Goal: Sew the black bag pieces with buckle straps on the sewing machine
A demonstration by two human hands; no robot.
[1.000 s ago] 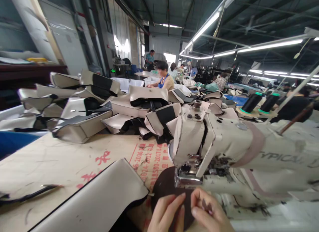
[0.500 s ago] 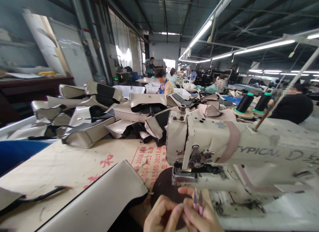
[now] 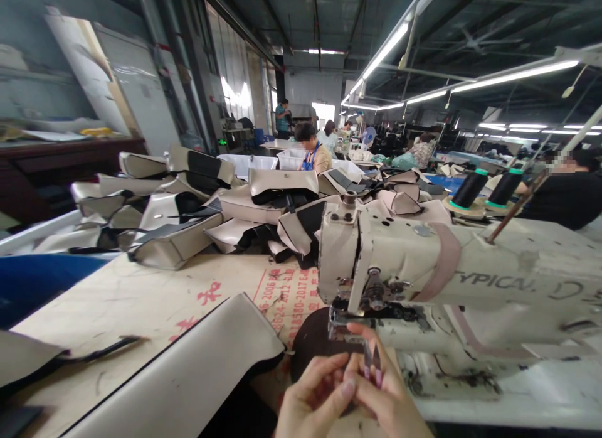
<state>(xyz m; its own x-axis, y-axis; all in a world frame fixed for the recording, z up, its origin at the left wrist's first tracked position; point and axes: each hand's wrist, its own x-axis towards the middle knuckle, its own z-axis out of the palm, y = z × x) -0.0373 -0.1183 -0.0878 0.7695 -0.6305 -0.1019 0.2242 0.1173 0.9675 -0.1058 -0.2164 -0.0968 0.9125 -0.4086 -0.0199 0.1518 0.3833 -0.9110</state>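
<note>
My left hand (image 3: 313, 394) and my right hand (image 3: 383, 394) meet low in the view, in front of the sewing machine (image 3: 390, 256). Pink-handled thread snips (image 3: 373, 364) are held in my right hand, blades pointing up and apart. The left fingers are pinched together against the right fingertips; whatever lies between them is too small to make out. Behind the hands, a dark round pad (image 3: 310, 344) lies under the machine's free arm. To the left rests a beige bag piece (image 3: 197, 363) with black edging, its near end cut off by the frame.
Several beige and black bag pieces (image 3: 183, 237) are heaped behind the board (image 3: 155, 300) printed with red characters. Two black thread cones (image 3: 470, 188) stand behind the machine. A co-worker in black (image 3: 559, 193) sits at the right; other people work farther back.
My hands have moved slightly up, and the right index finger reaches higher beside the machine's free arm. The snips remain in my right hand. The whole view has shifted a little.
</note>
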